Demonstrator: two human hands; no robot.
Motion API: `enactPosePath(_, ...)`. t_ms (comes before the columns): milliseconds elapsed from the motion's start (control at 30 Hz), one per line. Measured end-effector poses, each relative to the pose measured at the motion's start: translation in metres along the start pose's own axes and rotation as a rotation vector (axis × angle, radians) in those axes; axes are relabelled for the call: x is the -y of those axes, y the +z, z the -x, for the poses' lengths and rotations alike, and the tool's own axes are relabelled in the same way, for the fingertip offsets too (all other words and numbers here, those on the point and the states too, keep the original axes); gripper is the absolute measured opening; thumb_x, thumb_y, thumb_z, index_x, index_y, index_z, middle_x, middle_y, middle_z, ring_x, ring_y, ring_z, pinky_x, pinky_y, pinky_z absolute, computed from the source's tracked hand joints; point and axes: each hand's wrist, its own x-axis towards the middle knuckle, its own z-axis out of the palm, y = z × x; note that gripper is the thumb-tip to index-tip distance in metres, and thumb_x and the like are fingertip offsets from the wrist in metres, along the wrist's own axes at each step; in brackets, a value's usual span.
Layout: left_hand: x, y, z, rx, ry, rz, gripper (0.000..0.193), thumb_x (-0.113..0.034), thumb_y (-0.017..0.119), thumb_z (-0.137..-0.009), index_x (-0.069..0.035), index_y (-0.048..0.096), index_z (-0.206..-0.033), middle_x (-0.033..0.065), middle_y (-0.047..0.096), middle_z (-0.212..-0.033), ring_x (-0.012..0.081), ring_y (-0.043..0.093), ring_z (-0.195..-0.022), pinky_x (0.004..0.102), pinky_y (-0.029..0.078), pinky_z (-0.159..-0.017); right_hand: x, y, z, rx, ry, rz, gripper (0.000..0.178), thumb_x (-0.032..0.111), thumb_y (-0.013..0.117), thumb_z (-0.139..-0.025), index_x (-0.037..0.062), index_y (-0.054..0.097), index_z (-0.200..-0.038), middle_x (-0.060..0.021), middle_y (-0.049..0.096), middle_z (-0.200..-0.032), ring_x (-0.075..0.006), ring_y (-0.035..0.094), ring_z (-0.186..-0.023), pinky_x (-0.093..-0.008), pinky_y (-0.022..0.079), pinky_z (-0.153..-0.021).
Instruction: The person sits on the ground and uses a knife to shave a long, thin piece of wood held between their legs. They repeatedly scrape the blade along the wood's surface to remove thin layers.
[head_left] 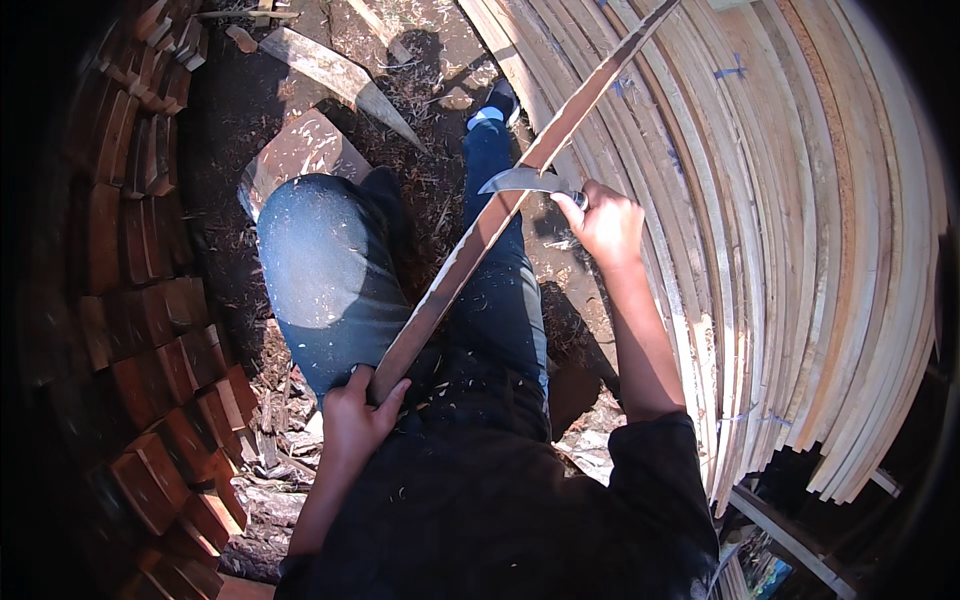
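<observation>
A long, narrow wooden strip [455,268] runs slantwise from my lap up to the far right, its brown face toward me and its edges pale and rough. At the near end, by my waist, my left hand [358,415] is closed round it, the thumb lying along one side. My right hand [607,222] grips the handle of a curved knife [522,180], most of that handle hidden in the fist. The steel blade lies across the strip about halfway along, its tip pointing left. Small pale shavings dot my jeans and dark shirt.
Long pale boards [740,220] are stacked along the right side, some with blue marks. Short reddish-brown wood pieces [150,370] are piled at the left. A flat wooden slab [305,150] and a pointed offcut [340,75] lie on the dirt ground among shavings.
</observation>
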Motion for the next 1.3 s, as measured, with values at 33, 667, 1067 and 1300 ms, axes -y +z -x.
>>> enactPosePath(33, 0.003, -0.002, 0.001, 0.006, -0.014, 0.01, 0.037, -0.027, 0.075, -0.08, -0.003, 0.049, -0.069, 0.0168, 0.05, -0.045, 0.0376, 0.058, -0.047, 0.0416, 0.044, -0.044, -0.004, 0.002, -0.002, -0.008, 0.007, 0.003, 0.061, 0.065, 0.057, -0.08, 0.007, 0.061, -0.062, -0.0145, 0.06, -0.055, -0.0323, 0.063, -0.052, -0.0402, 0.049, -0.047)
enactPosePath(667, 0.003, -0.011, 0.001, 0.113, 0.074, 0.084, 0.038, -0.033, 0.066, -0.086, 0.002, 0.053, -0.077, 0.0234, 0.054, -0.056, 0.0426, 0.061, -0.06, 0.0449, 0.044, -0.05, 0.104, -0.041, 0.159, 0.457, 0.6, -0.447, 0.058, 0.06, 0.056, -0.083, 0.0041, 0.065, -0.069, -0.0183, 0.064, -0.067, -0.0371, 0.065, -0.07, -0.0446, 0.05, -0.066)
enactPosePath(1067, 0.014, -0.042, 0.038, 0.061, 0.111, 0.029, 0.036, -0.029, 0.066, -0.087, 0.003, 0.051, -0.078, 0.0171, 0.049, -0.053, 0.0211, 0.05, -0.046, 0.0362, 0.037, -0.045, 0.075, -0.056, 0.139, 0.143, 0.588, -0.411, 0.057, 0.058, 0.057, -0.084, 0.0035, 0.064, -0.068, -0.017, 0.063, -0.061, -0.0366, 0.065, -0.063, -0.0454, 0.052, -0.06)
enactPosePath(1300, 0.027, -0.04, 0.045, 0.025, 0.068, -0.012, 0.036, -0.028, 0.067, -0.086, 0.002, 0.05, -0.076, 0.0165, 0.049, -0.055, 0.0192, 0.047, -0.049, 0.0357, 0.038, -0.048, 0.057, -0.041, 0.064, -0.12, 0.336, -0.49, 0.05, 0.051, 0.062, -0.083, 0.0046, 0.063, -0.065, -0.0158, 0.059, -0.053, -0.0343, 0.062, -0.053, -0.0423, 0.05, -0.049)
